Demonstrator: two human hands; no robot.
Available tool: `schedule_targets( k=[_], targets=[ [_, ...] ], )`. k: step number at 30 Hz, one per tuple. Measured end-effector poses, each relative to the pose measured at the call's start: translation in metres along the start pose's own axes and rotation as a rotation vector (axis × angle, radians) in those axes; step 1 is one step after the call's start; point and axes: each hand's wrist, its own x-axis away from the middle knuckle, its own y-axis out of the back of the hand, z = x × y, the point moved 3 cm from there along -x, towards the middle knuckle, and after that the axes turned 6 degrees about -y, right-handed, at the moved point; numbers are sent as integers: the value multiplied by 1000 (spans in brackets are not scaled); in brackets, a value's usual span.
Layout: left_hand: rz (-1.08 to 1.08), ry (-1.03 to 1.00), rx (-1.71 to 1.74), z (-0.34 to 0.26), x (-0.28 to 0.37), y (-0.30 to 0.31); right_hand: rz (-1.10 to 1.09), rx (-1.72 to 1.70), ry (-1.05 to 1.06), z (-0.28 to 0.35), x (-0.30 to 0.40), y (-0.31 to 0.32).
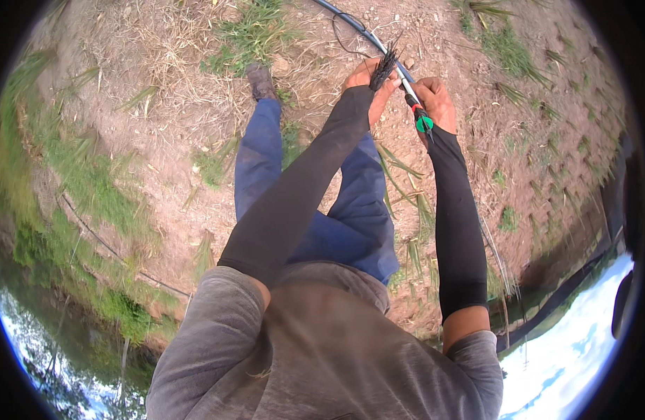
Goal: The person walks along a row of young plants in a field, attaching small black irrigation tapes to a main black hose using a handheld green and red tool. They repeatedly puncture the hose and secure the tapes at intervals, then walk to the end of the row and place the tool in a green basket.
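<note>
My left hand holds a bundle of thin black strips that fan out at the top, its fingertips close to a white tube. The tube runs slantwise between my hands and ends in a black fitting with a red band and a green disc. My right hand is just right of the tube, its fingers bent at a dark blue-grey hose that comes in from the top edge. What the right fingertips grip is partly hidden. A thin black line loops beside the hose.
Dry soil with straw and grass tufts surrounds my legs. My shoe stands on the ground at upper left. A thin dark pipe runs along the grassy strip at left. Small plants grow on the ground at right.
</note>
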Motion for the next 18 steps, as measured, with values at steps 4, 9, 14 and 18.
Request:
schedule_targets(
  k=[4,9,14,18],
  targets=[
    [128,80,199,6,-10,-9,1,-104,51,-5,-7,9],
    [296,224,-32,-3,-24,-7,188,-439,-324,-25,-8,6],
    [358,231,8,-7,-30,-7,177,-907,-459,-28,-14,0],
    [377,298,156,5,-39,-10,133,-1045,-493,-32,-19,-9]
  ],
)
